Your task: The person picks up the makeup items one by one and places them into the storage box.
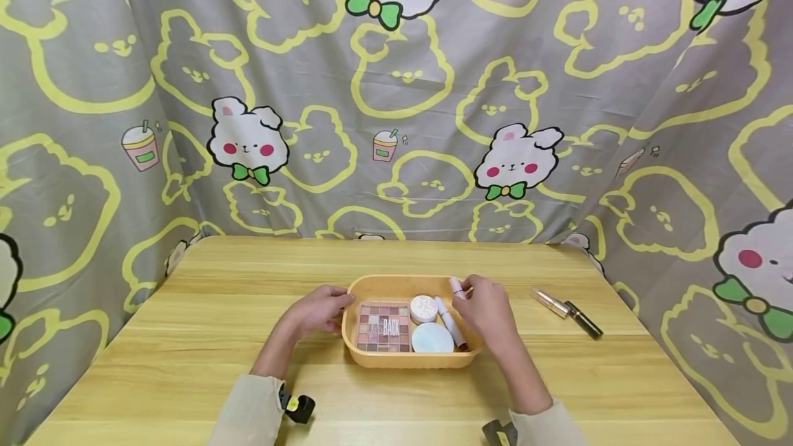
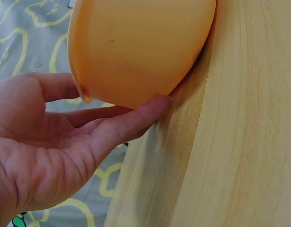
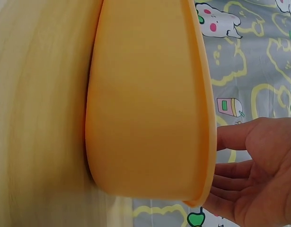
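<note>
An orange plastic basket (image 1: 411, 360) stands on the table. At its left end my left hand (image 1: 319, 312) grips the wall, thumb over the rim and fingers against the outside (image 2: 136, 52). My right hand (image 1: 486, 308) holds a small white tube (image 1: 457, 287) by the basket's back right corner; in the right wrist view the basket wall (image 3: 145, 104) hides what those fingers hold. Inside the basket lie an eyeshadow palette (image 1: 384, 327), an embossed round white case (image 1: 424, 309), a smooth round pale compact (image 1: 432, 338) and another slim white tube (image 1: 450, 323).
To the right of the basket, a clear slim tube (image 1: 550, 302) and a black tube (image 1: 584, 320) lie nearly end to end on the wooden table (image 1: 235, 281). A grey curtain (image 1: 322, 88) with cartoon rabbits hangs behind the table and along its sides.
</note>
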Tool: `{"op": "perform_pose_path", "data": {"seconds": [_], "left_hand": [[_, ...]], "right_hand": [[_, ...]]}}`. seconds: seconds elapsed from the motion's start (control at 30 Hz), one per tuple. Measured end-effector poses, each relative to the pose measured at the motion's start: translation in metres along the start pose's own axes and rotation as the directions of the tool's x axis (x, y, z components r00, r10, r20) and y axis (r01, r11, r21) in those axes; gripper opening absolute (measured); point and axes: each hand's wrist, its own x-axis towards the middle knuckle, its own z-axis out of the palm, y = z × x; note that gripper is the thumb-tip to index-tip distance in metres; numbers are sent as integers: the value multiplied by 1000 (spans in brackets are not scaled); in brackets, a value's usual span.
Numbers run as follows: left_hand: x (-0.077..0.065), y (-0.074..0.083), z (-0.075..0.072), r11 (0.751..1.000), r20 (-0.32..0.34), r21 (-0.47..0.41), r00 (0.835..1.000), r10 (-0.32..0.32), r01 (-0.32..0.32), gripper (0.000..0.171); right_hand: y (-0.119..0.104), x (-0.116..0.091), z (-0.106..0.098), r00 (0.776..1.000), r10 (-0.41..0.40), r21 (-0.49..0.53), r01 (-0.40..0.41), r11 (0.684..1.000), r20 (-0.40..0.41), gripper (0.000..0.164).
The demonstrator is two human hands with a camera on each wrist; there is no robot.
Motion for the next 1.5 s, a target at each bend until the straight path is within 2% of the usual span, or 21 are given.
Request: {"op": "perform_pose_path", "data": {"seconds": [0.3,1.03,1.5], "left_hand": [[1,-2,0,1000,-5,-12,1000,-1,1,45],[-2,0,0,1000,-7,-2,1000,-6,6,45],[-1,1,1,1000,-6,3,1000,-2,2,45]], "right_hand": [[-4,-3,9,997,-57,-40,55,998,-47,18],[-8,-6,21,995,-93,-55,91,994,-41,12],[-7,-7,26,996,-80,-132,75,988,-35,16]]}}
